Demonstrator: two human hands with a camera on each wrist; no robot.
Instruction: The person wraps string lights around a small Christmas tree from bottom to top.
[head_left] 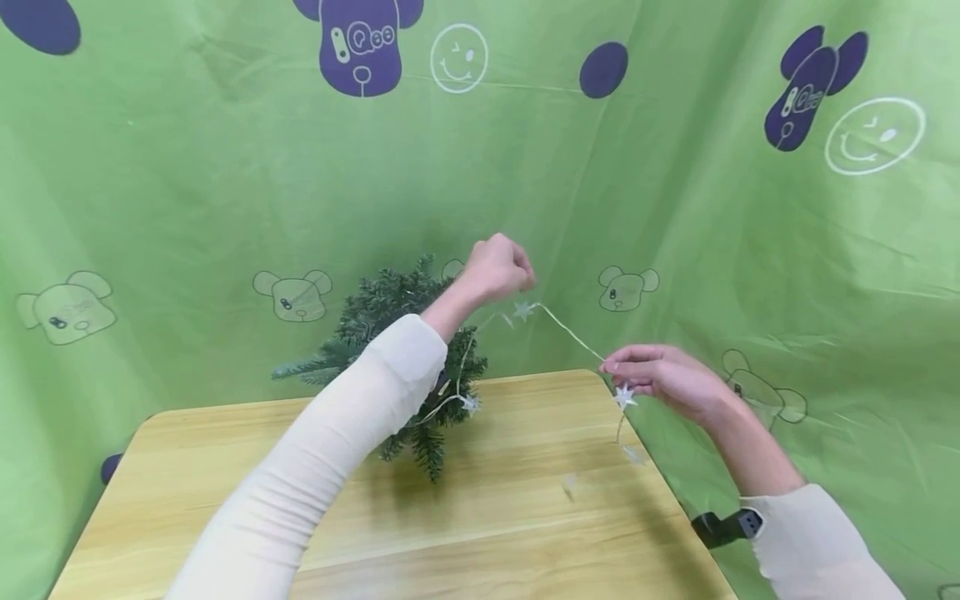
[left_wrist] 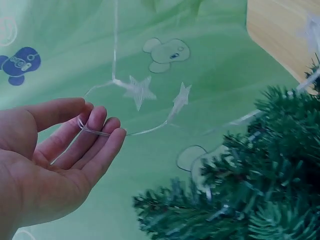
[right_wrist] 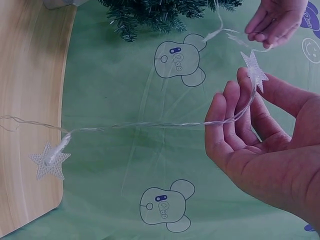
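Note:
A string of star lights (head_left: 573,335), clear twisted wire with translucent stars, runs between the two hands. Beside and above a small artificial Christmas tree (head_left: 397,292), the left hand (head_left: 497,265) pinches the wire between thumb and fingertips; the left wrist view shows a small wire loop at the fingers and stars (left_wrist: 140,92) close by. To the right and lower, the right hand (head_left: 671,379) pinches the wire near one star (right_wrist: 255,72), while more wire and another star (right_wrist: 49,160) hang below. Part of the string lies on the tree's branches, partly hidden behind the left sleeve.
The tree stands at the back of a wooden table (head_left: 480,517) with rounded corners. A green printed curtain (head_left: 225,167) surrounds the table at the back and sides. A black strap-like device (head_left: 727,527) sits at the right wrist.

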